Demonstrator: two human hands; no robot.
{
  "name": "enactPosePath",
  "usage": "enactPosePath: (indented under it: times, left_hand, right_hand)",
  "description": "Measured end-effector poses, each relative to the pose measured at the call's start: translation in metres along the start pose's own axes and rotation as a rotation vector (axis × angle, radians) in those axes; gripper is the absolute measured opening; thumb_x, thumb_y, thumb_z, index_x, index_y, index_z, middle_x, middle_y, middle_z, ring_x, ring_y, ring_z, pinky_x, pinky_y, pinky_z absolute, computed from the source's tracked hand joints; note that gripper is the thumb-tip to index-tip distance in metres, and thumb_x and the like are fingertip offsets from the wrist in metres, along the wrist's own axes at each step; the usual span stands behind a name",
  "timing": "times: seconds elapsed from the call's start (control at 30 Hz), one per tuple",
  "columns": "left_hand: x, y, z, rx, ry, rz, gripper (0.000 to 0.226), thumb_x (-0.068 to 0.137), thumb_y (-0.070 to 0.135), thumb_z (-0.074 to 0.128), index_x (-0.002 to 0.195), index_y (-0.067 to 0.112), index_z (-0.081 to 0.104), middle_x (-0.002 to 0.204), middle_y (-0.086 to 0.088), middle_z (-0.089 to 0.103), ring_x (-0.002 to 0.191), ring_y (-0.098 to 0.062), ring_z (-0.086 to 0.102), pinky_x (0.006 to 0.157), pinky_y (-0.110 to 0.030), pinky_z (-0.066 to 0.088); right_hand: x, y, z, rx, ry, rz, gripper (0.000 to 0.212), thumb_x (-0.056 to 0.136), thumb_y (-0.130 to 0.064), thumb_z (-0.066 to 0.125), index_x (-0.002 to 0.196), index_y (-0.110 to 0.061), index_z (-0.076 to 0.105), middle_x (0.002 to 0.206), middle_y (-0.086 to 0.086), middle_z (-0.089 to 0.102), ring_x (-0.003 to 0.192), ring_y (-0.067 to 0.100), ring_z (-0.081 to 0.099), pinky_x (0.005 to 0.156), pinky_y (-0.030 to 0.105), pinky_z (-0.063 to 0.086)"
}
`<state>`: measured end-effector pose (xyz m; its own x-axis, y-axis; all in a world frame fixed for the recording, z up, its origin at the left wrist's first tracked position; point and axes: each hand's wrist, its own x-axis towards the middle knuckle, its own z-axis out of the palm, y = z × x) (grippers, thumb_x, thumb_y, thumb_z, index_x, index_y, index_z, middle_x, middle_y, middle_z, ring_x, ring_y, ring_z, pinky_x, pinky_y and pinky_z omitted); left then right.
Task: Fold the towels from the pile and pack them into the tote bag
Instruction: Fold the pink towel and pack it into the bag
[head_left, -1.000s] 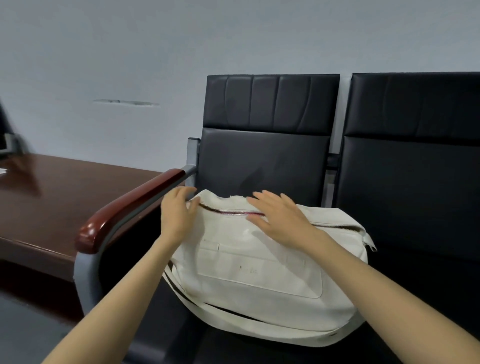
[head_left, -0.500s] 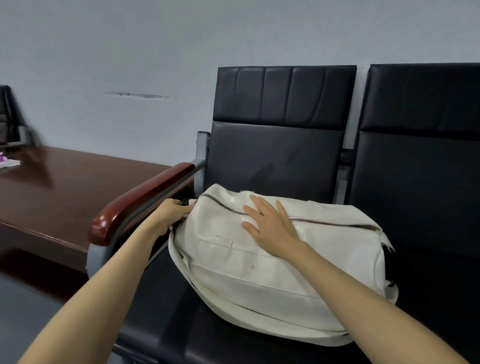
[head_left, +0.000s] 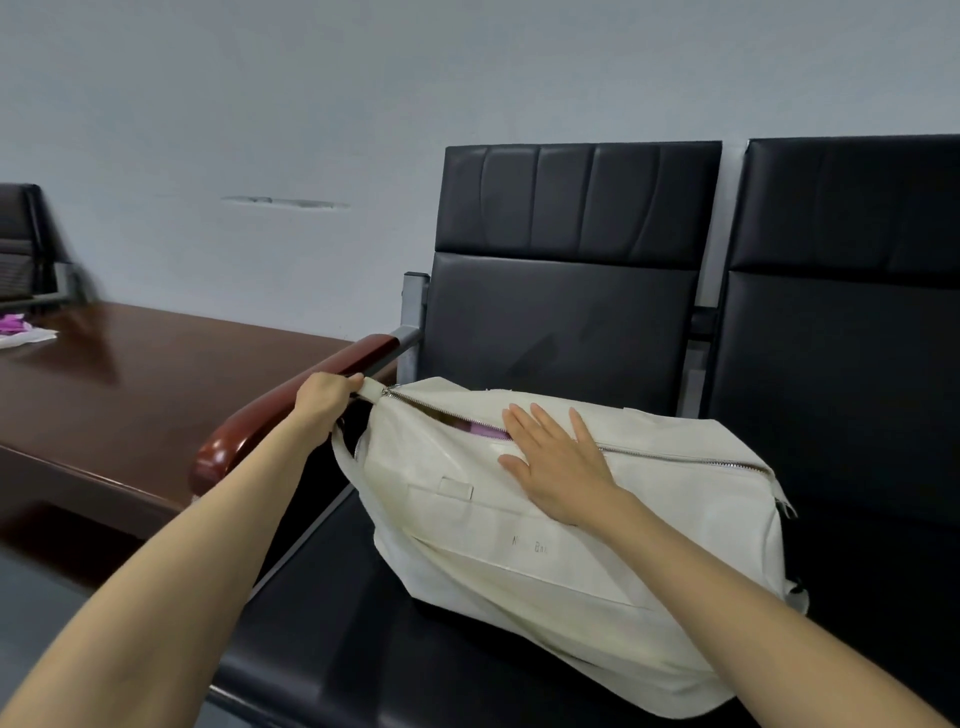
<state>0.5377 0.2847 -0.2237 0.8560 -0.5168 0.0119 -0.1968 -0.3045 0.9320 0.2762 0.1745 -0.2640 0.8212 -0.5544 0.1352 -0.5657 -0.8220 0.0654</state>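
Bag first: the cream zip-top tote bag rests on the left of 2 black padded seats, just right of a red-brown wooden armrest. My left hand has its fingers curled, pinching the cream pull tab at the left end of the silver zipper. My right hand lies flat on the bag's top, fingers straight across the zipper. Left of that hand the zipper gapes, showing pink-purple cloth inside. A dark brown wooden worktop stretches away left.

Black padded seat — cream tote bag lies directly on it.
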Motion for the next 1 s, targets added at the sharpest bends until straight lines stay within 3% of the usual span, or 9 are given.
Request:
enactPosePath:
  times: [0.07,0.13,0.23,0.33,0.4,0.53,0.67,0.87,1.0]
  left_hand:
    - [-0.001,-0.005,-0.001,-0.012,-0.012,-0.01,0.026,0.095,0.027,0.057,0.096,0.003,0.065,0.072,-0.003,0.053,0.069,-0.021,0.051,0.06,-0.029,0.038]
    - [-0.003,-0.002,-0.003,-0.05,-0.027,-0.012,0.026,0.094,0.028,0.059,0.092,0.003,0.065,0.072,-0.004,0.052,0.07,-0.022,0.049,0.058,-0.029,0.037]
    - [-0.002,0.001,-0.006,-0.116,-0.056,-0.057,0.027,0.093,0.028,0.061,0.078,0.005,0.061,0.073,-0.005,0.051,0.066,-0.02,0.046,0.064,-0.031,0.037]
    - [0.002,-0.003,-0.004,-0.125,-0.054,-0.06,0.03,0.093,0.027,0.059,0.071,0.009,0.055,0.069,-0.004,0.047,0.064,-0.019,0.043,0.064,-0.031,0.036]
    - [0.004,-0.006,-0.003,-0.151,-0.063,-0.058,0.029,0.093,0.027,0.059,0.071,0.009,0.056,0.068,-0.004,0.047,0.062,-0.019,0.042,0.064,-0.031,0.035]
    - [0.007,-0.011,-0.003,-0.158,-0.079,-0.018,0.029,0.094,0.027,0.058,0.069,0.012,0.055,0.066,-0.002,0.045,0.06,-0.018,0.039,0.059,-0.029,0.032]
    - [0.007,-0.016,-0.002,-0.174,-0.07,0.01,0.031,0.095,0.027,0.057,0.068,0.013,0.056,0.067,-0.002,0.046,0.061,-0.017,0.04,0.058,-0.029,0.031]
    - [0.006,-0.023,-0.004,-0.162,-0.093,-0.004,0.033,0.094,0.029,0.057,0.065,0.015,0.055,0.065,-0.001,0.046,0.054,-0.014,0.033,0.054,-0.027,0.026]
    - [0.006,-0.021,-0.002,-0.19,-0.093,-0.026,0.034,0.094,0.029,0.058,0.064,0.015,0.053,0.062,0.0,0.043,0.053,-0.014,0.032,0.054,-0.027,0.025]
  right_hand:
    - [-0.003,-0.001,-0.004,0.012,-0.071,0.027,0.057,0.103,-0.045,0.012,0.154,-0.023,-0.003,0.161,-0.009,-0.007,0.148,0.012,-0.011,0.119,0.045,-0.008]
    - [0.006,-0.009,-0.015,0.029,-0.075,0.061,0.048,0.105,-0.034,0.018,0.15,-0.017,0.022,0.159,-0.003,0.016,0.148,0.022,0.003,0.119,0.048,0.005]
    - [0.04,-0.035,-0.039,0.219,0.172,-0.002,0.032,0.103,-0.02,0.031,0.121,-0.011,0.056,0.128,0.007,0.054,0.128,0.03,0.04,0.105,0.039,0.034]
    - [0.075,-0.068,-0.059,0.637,0.115,-0.023,0.034,0.103,-0.019,0.029,0.107,-0.003,0.059,0.122,0.014,0.059,0.11,0.029,0.05,0.089,0.037,0.039]
    - [0.097,-0.087,-0.057,0.703,-0.019,0.032,0.036,0.103,-0.027,0.028,0.094,-0.007,0.057,0.114,0.015,0.059,0.103,0.029,0.051,0.079,0.034,0.036]
    - [0.122,-0.106,-0.039,0.566,-0.052,0.168,0.054,0.101,-0.043,0.028,0.125,-0.004,0.056,0.133,0.015,0.054,0.128,0.032,0.041,0.099,0.04,0.035]
    - [0.134,-0.115,-0.03,0.448,-0.065,0.158,0.049,0.099,-0.043,0.026,0.129,-0.021,0.058,0.136,0.005,0.052,0.13,0.026,0.035,0.101,0.044,0.028]
    - [0.131,-0.109,-0.032,0.78,0.031,0.193,0.015,0.09,-0.037,0.058,0.087,-0.028,0.07,0.112,-0.007,0.067,0.11,0.019,0.055,0.095,0.036,0.036]
    - [0.127,-0.105,-0.028,0.995,0.185,0.168,0.017,0.082,-0.025,0.07,0.069,-0.029,0.061,0.088,-0.012,0.066,0.097,0.014,0.06,0.091,0.035,0.046]
